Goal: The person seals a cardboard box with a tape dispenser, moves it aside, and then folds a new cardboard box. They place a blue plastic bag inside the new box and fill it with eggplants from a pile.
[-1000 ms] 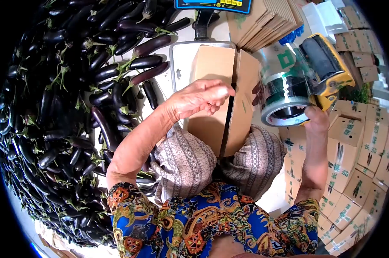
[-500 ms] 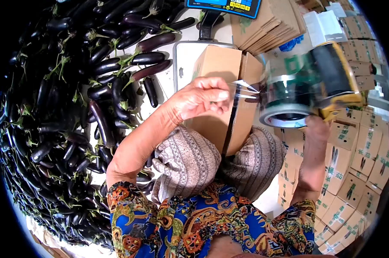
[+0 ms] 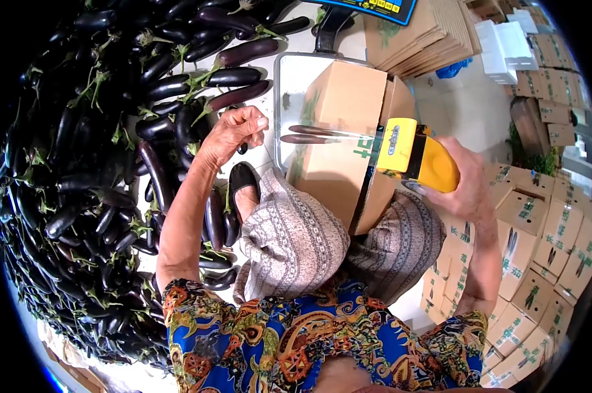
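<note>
A cardboard box (image 3: 345,98) stands between the person's knees on a scale platform (image 3: 289,69), with a dark gap running along its seam. My right hand (image 3: 463,180) is wrapped round a yellow tape dispenser (image 3: 404,150), which is over the seam. From it a strip of clear packing tape (image 3: 319,136), printed with eggplants and green characters, stretches left across the box. My left hand (image 3: 237,134) is closed in a pinch at the strip's left end, beyond the box; the film right at the fingertips is hard to see.
A large heap of eggplants (image 3: 99,190) covers the left side. Flattened cardboard sheets (image 3: 427,39) stand behind the scale's display (image 3: 387,8). Printed boxes (image 3: 532,255) are stacked at the right, with white foam boxes (image 3: 505,49) farther back.
My left hand has moved left, away from the box, and the tape strip has lengthened. The dispenser has come left and turned, from beside the box to over its seam.
</note>
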`<state>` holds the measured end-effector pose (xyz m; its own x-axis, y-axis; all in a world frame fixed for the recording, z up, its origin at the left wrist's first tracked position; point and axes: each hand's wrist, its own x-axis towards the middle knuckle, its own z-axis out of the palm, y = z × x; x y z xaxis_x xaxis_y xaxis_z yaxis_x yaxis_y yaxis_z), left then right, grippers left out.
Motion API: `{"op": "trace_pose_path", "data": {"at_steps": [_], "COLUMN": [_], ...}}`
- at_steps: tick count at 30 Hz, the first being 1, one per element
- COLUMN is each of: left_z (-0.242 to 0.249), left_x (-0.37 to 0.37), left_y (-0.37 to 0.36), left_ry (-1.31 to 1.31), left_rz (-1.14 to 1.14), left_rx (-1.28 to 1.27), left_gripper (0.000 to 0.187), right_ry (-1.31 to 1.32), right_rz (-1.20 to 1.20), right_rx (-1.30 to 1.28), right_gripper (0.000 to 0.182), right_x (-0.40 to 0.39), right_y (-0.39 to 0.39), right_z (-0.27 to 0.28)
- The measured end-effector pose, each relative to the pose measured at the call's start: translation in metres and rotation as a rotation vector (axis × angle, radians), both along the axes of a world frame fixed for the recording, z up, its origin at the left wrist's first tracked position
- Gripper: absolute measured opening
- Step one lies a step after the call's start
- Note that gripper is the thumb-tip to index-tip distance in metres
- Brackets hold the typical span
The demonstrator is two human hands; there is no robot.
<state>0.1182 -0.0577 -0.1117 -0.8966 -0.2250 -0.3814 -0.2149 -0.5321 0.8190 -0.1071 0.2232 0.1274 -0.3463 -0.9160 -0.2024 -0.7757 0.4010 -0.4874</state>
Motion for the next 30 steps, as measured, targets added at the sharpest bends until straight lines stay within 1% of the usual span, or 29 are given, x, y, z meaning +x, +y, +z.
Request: {"op": "trace_pose_path", "data": {"at_steps": [4,5,8,9,12,13,14,16,18,20,22,24,28,29,30], "left_z": [0.001,-0.004,-0.007,-0.010,-0.025,-0.027,-0.035,-0.045,-0.052,-0.057,-0.045,-0.049,-0.074,-0.090,-0.102], "left_x": [-0.011,-0.013,-0.012,-0.013,-0.018,-0.021,-0.022,-0.030,-0.046,-0.061,-0.060,-0.063,-0.058,-0.049,-0.043], "left_y": [0.008,0.009,0.015,0.020,0.033,0.040,0.044,0.061,0.083,0.100,0.098,0.097,0.091,0.094,0.097], "left_ry": [0.040,0.058,-0.052,-0.046,-0.006,-0.030,-0.018,-0.008,-0.090,-0.089,-0.161,-0.272,-0.239,-0.286,-0.301], "left_rz": [0.114,0.100,0.084,0.113,0.213,0.261,0.262,0.289,0.279,0.265,0.169,0.079,-0.043,-0.176,-0.115], "left_rx": [-0.183,-0.261,-0.280,-0.380,-0.534,-0.581,-0.641,-0.806,-0.926,-1.094,-1.173,-1.240,-1.363,-1.330,-1.291], "left_gripper": [0.025,0.026,0.028,0.031,0.031,0.031,0.031,0.026,0.026,0.022,0.020,0.019,0.013,0.013,0.014], "right_ry": [0.098,0.110,0.108,0.110,0.124,0.132,0.140,0.173,0.184,0.175,0.147,0.132,0.157,0.168,0.180], "right_rz": [0.052,0.058,0.062,0.061,0.069,0.077,0.085,0.083,0.084,0.076,0.044,0.063,0.075,0.077,0.081], "right_rx": [0.025,0.025,0.071,0.082,0.099,0.093,0.085,0.117,0.120,0.095,0.098,0.081,0.071,0.071,0.071], "right_gripper": [0.057,0.057,0.058,0.058,0.056,0.056,0.055,0.055,0.055,0.055,0.055,0.055,0.053,0.054,0.054], "right_x": [-0.003,-0.003,-0.004,-0.003,-0.002,-0.003,-0.003,-0.004,-0.004,-0.004,-0.003,-0.005,-0.003,-0.003,-0.006], "right_y": [0.000,0.000,0.000,0.000,-0.002,-0.001,-0.001,0.003,0.004,0.007,0.009,0.004,0.009,0.010,0.010], "right_z": [-0.008,-0.010,-0.012,-0.013,-0.016,-0.018,-0.020,-0.027,-0.032,-0.036,-0.036,-0.037,-0.036,-0.037,-0.037]}}
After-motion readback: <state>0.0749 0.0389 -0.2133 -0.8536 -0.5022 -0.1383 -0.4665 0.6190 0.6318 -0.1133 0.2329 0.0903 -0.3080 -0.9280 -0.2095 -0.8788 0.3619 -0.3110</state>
